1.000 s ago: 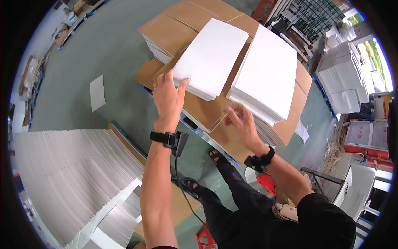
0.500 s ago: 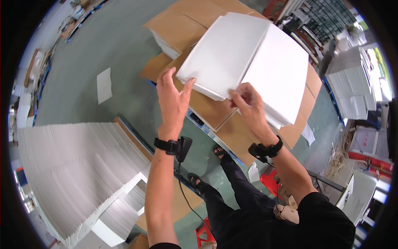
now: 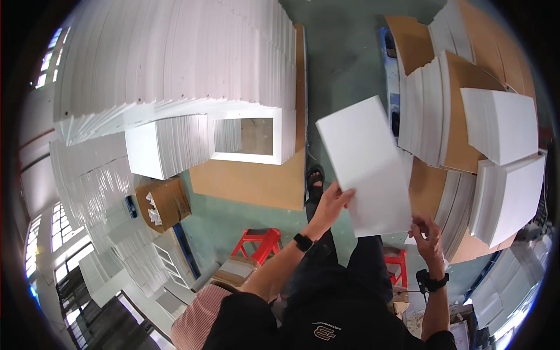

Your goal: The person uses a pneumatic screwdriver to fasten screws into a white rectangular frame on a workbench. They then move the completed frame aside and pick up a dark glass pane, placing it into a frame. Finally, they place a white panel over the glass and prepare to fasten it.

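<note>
Sheet [image 3: 373,169]: white, rectangular, held up over the person's legs.
Left hand [image 3: 333,205]: pinching its left edge, thumb on top.
Right hand [image 3: 430,236]: fingers curled by the near right corner; I can't tell whether they touch.
Stacks: two white ones [image 3: 506,125], off right, beside brown cardboard [image 3: 462,119].
Frame [image 3: 277,137]: white, rectangular, off left.
</note>
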A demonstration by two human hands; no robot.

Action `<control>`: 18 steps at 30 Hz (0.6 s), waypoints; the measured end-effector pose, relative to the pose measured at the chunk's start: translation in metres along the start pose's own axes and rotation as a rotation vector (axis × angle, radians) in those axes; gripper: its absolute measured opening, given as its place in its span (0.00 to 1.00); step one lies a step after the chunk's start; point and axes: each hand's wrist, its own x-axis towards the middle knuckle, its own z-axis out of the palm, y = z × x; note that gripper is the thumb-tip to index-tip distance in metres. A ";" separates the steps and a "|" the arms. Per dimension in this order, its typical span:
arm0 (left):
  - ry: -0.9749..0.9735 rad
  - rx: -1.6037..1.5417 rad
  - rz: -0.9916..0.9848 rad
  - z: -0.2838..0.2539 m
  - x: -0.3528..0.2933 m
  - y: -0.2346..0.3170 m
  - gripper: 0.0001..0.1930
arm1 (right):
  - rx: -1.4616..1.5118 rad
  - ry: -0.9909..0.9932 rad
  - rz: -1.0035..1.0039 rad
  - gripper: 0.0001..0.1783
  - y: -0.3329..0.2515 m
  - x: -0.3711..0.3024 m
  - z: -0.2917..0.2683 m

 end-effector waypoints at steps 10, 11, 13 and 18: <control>0.672 -0.510 -0.011 -0.298 0.080 -0.157 0.12 | -0.263 -0.349 0.104 0.18 0.025 0.044 0.128; 0.728 -0.522 -0.014 -0.324 0.096 -0.155 0.12 | -0.242 -0.367 0.145 0.18 0.026 0.045 0.138; 0.772 -0.456 -0.020 -0.378 0.118 -0.167 0.14 | -0.201 -0.401 0.231 0.20 0.026 0.047 0.152; 0.820 -0.341 -0.081 -0.436 0.156 -0.164 0.19 | -0.211 -0.436 0.295 0.21 0.036 0.046 0.182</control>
